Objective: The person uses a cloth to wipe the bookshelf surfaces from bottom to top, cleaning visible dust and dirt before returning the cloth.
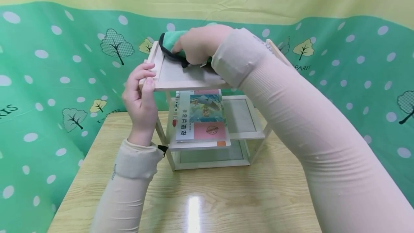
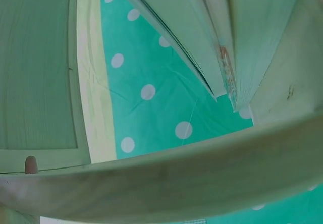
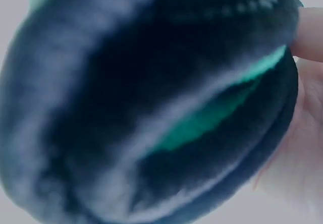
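Observation:
A small wooden shelf rack [image 1: 191, 85] with a pale top board stands on the table. My left hand [image 1: 141, 98] grips the front left corner of that top board, thumb in front and fingers over the side. In the left wrist view one fingertip [image 2: 31, 164] shows over the frame's edge. My right hand [image 1: 202, 44] pinches a green cloth [image 1: 169, 40] with dark edging on the top board. Close up in the right wrist view, the bunched cloth's dark edging [image 3: 65, 108] fills most of the picture, with right-hand fingers [image 3: 310, 35] behind it.
Books [image 1: 207, 118] lie stacked on the left of the middle shelf [image 1: 240, 116], the top one with a picture and pink cover. Below is a bottom shelf [image 1: 211, 154]. A green and yellow patterned curtain [image 1: 349, 92] hangs behind the wooden table [image 1: 226, 193].

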Demonstrator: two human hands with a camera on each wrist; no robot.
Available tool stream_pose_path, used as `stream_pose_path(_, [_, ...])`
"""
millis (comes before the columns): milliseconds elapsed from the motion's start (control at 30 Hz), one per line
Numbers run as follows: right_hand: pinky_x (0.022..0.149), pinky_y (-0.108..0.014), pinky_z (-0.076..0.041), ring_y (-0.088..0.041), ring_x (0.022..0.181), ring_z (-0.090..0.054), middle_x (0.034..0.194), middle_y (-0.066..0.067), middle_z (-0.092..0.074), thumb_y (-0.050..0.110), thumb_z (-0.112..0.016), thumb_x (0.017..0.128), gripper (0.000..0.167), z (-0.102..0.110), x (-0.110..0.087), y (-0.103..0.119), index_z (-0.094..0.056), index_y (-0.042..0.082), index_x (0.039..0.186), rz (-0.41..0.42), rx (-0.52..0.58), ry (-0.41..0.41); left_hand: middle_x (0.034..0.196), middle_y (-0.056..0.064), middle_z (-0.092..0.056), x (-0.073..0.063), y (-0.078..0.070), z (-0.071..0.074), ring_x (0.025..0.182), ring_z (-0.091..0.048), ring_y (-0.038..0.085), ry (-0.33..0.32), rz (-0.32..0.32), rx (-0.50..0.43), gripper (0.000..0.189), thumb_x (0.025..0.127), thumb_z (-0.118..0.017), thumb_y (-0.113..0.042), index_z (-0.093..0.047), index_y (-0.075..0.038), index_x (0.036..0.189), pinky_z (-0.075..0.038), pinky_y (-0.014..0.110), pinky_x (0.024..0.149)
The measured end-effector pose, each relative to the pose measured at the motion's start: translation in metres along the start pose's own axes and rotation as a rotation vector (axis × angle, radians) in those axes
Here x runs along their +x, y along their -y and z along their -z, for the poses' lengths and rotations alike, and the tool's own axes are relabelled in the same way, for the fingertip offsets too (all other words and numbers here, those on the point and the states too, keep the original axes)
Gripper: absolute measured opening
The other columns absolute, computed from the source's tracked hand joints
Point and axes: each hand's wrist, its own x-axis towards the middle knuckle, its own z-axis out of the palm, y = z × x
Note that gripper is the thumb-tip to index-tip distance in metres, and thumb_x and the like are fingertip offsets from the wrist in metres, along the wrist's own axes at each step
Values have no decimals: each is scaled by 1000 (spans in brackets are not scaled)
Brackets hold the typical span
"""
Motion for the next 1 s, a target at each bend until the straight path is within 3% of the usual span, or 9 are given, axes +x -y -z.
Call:
stream_pose_path(467, [100,-41,-38,-28,133,-30,167,-6,-9,8,-37,99,70,-5,3,-4,-14,41,157,-19,25,12,114,24,-67,-3,5,-4,126,-58,25,0,11,13,34,85,-50,-21,-62,11,93,-45,40,113])
stream_pose_path(667, [91,-37,-40,-26,133,-30,167,-3,-12,4,-39,97,72,-5,1,-11,-21,40,156,15,26,-9,112,25,-67,-3,6,-6,125,-59,27,-3,-10,21,34,85,-50,-20,-62,11,92,-45,40,113])
stream_pose_path(833, [99,-39,-36,-23,141,-28,166,0,-14,3,-39,96,71,-7,-4,-16,-27,41,154,30,37,-12,112,25,-67,-3,6,-8,126,-59,29,-5,-9,13,33,85,-50,-20,-62,11,92,-46,40,113])
stream_pose_path(1000, [103,-41,-35,-23,137,-31,165,1,-20,1,-42,92,74,-9,-11,-18,-32,43,153,61,34,-8,112,25,-67,-3,6,-8,126,-59,27,-5,-10,14,33,85,-49,-19,-61,11,92,-46,40,112])
